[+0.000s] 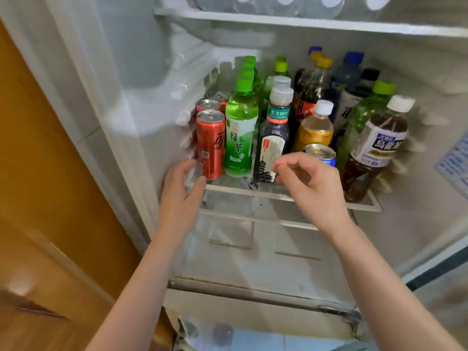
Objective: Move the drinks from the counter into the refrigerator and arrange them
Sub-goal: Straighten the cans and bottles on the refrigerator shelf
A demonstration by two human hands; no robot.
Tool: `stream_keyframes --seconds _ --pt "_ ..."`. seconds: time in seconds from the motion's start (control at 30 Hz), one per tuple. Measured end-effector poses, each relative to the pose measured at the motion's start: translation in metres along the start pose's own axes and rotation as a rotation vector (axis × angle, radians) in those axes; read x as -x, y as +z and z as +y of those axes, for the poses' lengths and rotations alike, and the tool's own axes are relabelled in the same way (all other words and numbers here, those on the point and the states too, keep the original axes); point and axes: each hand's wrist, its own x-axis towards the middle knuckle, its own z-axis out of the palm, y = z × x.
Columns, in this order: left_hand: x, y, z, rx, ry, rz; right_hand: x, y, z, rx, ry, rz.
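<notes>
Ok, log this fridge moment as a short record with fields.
place: open fridge, drinks on a glass shelf
front row, left to right: red can, green tea, dark bottle, blue can, oolong bottle
behind: more drinks, upright
left hand: open, at the red can's base; contact unclear
right hand: loosely curled, holding nothing, in front of the blue can
</notes>
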Motion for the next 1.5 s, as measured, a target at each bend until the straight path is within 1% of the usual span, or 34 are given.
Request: stream_keyframes --seconds 0.17,0.27,0.33,0.47,0.63,0.7,0.77,0.9,1.03,1.17,1.33,1.43,1.5 --pt "-0.022 0.009 -0.012 0.005 0.019 -0.096 -0.027 0.014 -0.013 0.032 -0.072 0.034" --pt "-0.031 0.018 -0.014 0.180 -0.010 -0.143 -0.039 0.023 -0.022 0.077 -0.123 0.035" --pt "-0.035 0.024 -0.015 0.201 -0.018 -0.129 -0.049 0.026 -0.028 0.133 -0.176 0.022" --pt "-0.045 0.033 -0.020 0.218 -0.026 -0.094 -0.078 0.029 -0.041 0.318 -0.342 0.019" --pt "-0.058 0.039 -0.020 0.171 -0.040 -0.082 -0.129 0.037 -0.064 0.481 -0.480 -0.062" --pt "-0.062 0.040 -0.020 0.139 -0.045 -0.081 -0.152 0.040 -0.073 0.527 -0.492 -0.125" --pt "-0.066 0.042 -0.022 0.091 -0.039 -0.063 -0.180 0.044 -0.080 0.609 -0.430 -0.230" --pt "-0.066 0.042 -0.023 0.011 -0.009 -0.055 -0.235 0.059 -0.081 0.813 -0.216 -0.563" --pt "-0.064 0.041 -0.023 -0.031 0.008 -0.059 -0.266 0.082 -0.075 0.875 -0.193 -0.752" --pt "-0.064 0.039 -0.024 -0.043 0.019 -0.060 -0.282 0.103 -0.070 1.048 -0.177 -0.939" --pt "-0.065 0.041 -0.024 -0.043 0.024 -0.062 -0.294 0.123 -0.062 1.228 -0.200 -1.078" --pt "-0.063 0.043 -0.027 -0.063 0.026 -0.048 -0.299 0.130 -0.055 1.257 -0.207 -1.111" --pt "-0.062 0.045 -0.029 -0.074 0.023 -0.036 -0.303 0.131 -0.050 1.250 -0.238 -1.091"
